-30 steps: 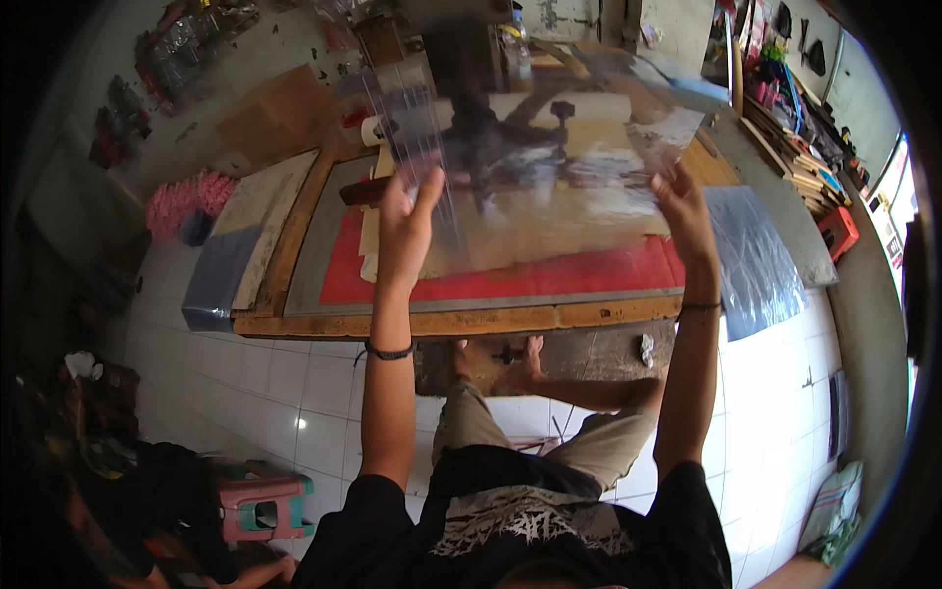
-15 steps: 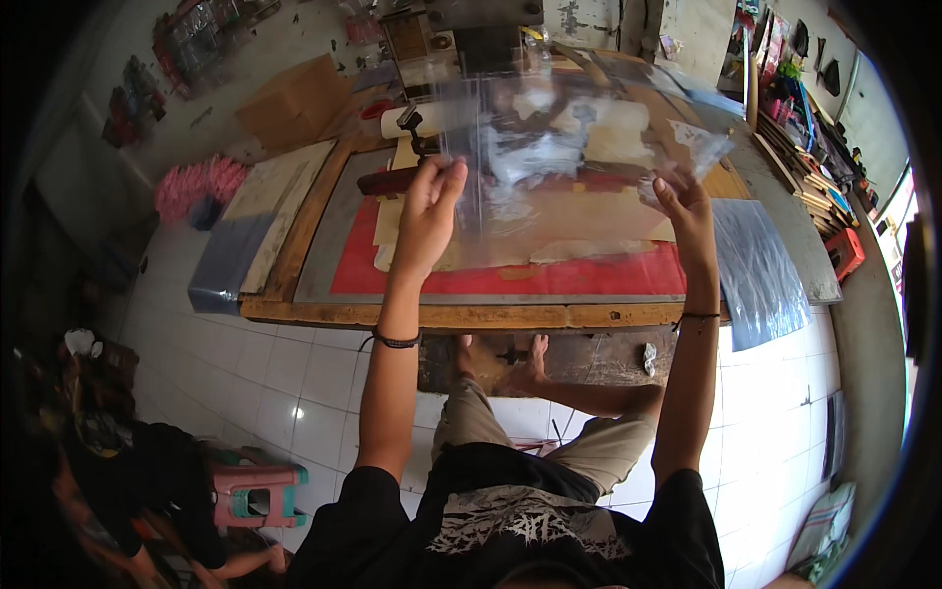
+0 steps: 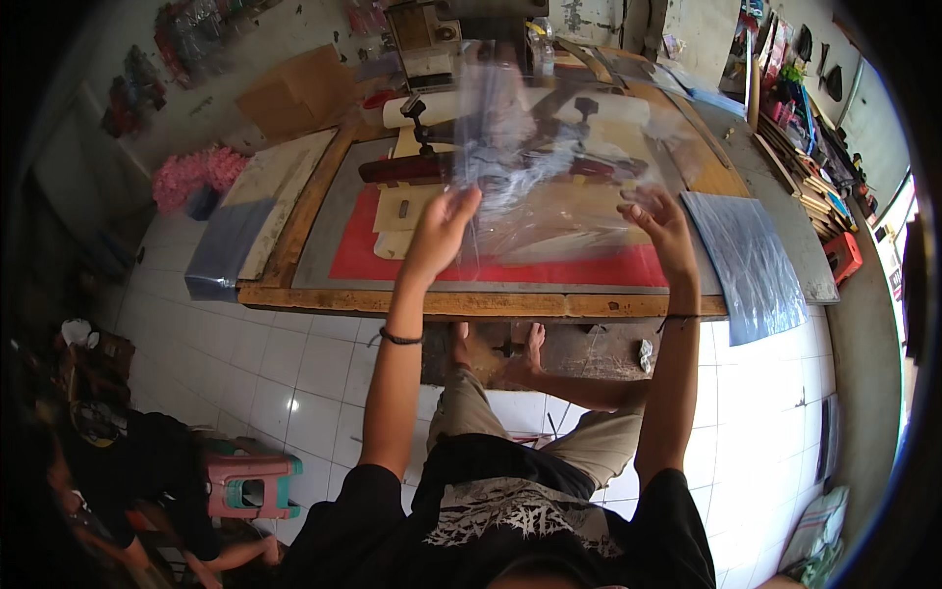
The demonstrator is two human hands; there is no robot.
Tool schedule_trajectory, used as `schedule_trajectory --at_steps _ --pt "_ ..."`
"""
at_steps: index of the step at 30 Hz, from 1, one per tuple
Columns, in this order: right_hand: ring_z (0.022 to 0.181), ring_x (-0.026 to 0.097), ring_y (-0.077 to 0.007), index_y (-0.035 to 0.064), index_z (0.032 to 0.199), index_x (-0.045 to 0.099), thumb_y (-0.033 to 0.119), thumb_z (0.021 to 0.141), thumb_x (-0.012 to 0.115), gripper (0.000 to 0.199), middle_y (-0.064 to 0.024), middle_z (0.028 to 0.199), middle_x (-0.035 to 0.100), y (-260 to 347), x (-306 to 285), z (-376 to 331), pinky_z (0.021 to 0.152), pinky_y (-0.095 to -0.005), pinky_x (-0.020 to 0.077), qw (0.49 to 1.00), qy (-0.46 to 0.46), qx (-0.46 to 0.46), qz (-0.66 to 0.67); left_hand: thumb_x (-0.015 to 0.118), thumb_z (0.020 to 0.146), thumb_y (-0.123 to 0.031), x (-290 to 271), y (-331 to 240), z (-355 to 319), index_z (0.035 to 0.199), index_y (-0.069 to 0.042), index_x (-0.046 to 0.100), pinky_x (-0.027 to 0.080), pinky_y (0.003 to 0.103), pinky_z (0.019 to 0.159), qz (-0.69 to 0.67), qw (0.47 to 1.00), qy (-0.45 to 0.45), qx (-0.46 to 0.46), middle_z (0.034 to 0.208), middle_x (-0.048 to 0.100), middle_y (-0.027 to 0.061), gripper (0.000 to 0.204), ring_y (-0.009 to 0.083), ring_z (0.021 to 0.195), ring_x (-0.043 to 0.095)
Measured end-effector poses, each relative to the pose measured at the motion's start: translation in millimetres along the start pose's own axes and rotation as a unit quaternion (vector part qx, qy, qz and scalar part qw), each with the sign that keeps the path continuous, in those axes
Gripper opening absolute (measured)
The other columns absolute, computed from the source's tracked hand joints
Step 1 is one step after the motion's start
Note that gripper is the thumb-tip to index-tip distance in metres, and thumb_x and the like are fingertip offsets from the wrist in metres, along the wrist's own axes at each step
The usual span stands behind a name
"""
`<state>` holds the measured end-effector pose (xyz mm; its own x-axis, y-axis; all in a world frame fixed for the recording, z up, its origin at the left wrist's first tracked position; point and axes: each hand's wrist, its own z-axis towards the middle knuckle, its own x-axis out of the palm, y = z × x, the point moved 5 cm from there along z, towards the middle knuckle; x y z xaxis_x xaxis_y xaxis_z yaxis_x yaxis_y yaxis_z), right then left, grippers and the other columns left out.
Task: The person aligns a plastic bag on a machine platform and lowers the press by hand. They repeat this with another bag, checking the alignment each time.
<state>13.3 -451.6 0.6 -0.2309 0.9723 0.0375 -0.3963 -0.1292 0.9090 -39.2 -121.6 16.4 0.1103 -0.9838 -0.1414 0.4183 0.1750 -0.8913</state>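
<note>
Between my hands a large clear plastic sheet point(image 3: 520, 201) stands up over the worktable, wrinkled, shiny and partly blurred. My left hand point(image 3: 444, 228) is closed, pinching its lower left edge between thumb and fingers. At the sheet's lower right side is my right hand point(image 3: 663, 228), its fingers bent and seemingly closed on the film, though blur softens the fingertips. Behind and beneath the plastic lie a red sheet point(image 3: 353, 257) and cream paper point(image 3: 392, 211) on a grey board. A dark red bar point(image 3: 400, 171) with black clamps point(image 3: 420, 123) crosses them.
Bluish plastic sheets point(image 3: 751, 265) hang over the table's right edge; another point(image 3: 231, 245) drapes at left. Near them are a pink bundle point(image 3: 196, 177) and a cardboard box point(image 3: 299, 90). A machine point(image 3: 427, 44) stands behind. Another person point(image 3: 147, 481) is at lower left, by a stool point(image 3: 253, 483).
Both hands have moved down and closer together, the right one shifting left. The plastic sheet has narrowed and crumpled between them, uncovering more of the right side of the table.
</note>
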Motion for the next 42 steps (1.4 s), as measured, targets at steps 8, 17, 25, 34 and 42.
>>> schedule_trajectory --at_steps 8,17,25,34,42 --pt "0.081 0.065 -0.0123 0.0016 0.12 0.056 0.018 0.093 0.066 0.033 -0.0093 0.102 0.07 91.2 -0.3 18.2 0.073 -0.0257 0.0529 0.988 -0.079 -0.088 -0.097 0.054 0.101 -0.026 7.4 -29.5 -20.2 0.117 -0.001 0.059 0.043 0.022 0.085 -0.147 0.989 -0.025 -0.026 0.101 0.063 -0.0007 0.03 0.0059 0.092 0.055" --pt "0.073 0.059 -0.0034 0.0082 0.123 0.059 0.005 0.087 0.066 0.036 0.0004 0.088 0.067 123.1 -71.8 -16.0 0.058 -0.0183 0.0426 0.924 -0.006 0.066 -0.376 0.062 0.096 -0.022 130.3 -11.8 -130.1 0.107 0.001 0.061 0.057 0.03 0.072 -0.297 0.894 0.27 -0.199 0.089 0.071 0.0123 0.025 0.0193 0.077 0.07" --pt "0.094 0.066 -0.0203 0.0068 0.119 0.061 0.011 0.084 0.072 0.037 -0.013 0.107 0.067 70.6 -43.3 11.3 0.084 -0.0341 0.0509 0.853 0.145 0.154 -0.478 0.061 0.097 -0.025 190.4 10.3 -175.0 0.101 0.008 0.06 0.058 0.032 0.071 -0.432 0.753 0.309 -0.389 0.084 0.071 0.0214 0.034 0.0259 0.071 0.071" --pt "0.115 0.056 -0.0335 0.0067 0.125 0.058 0.033 0.084 0.071 0.051 -0.0153 0.124 0.059 47.9 69.8 -76.4 0.099 -0.0424 0.0434 0.841 0.22 0.002 -0.494 0.057 0.098 -0.015 136.1 23.8 -164.6 0.109 0.002 0.043 0.057 0.031 0.051 -0.297 0.92 -0.009 -0.254 0.078 0.066 0.015 0.024 0.0227 0.058 0.068" --pt "0.135 0.037 -0.0405 0.0025 0.132 0.051 0.046 0.088 0.063 0.063 -0.0201 0.139 0.047 33.7 124.9 -107.5 0.107 -0.0617 0.032 0.779 0.261 -0.041 -0.569 0.055 0.099 -0.011 103.5 21.3 -159.1 0.116 0.002 0.045 0.058 0.029 0.056 -0.269 0.937 -0.052 -0.216 0.08 0.065 0.0117 0.023 0.0179 0.065 0.068"
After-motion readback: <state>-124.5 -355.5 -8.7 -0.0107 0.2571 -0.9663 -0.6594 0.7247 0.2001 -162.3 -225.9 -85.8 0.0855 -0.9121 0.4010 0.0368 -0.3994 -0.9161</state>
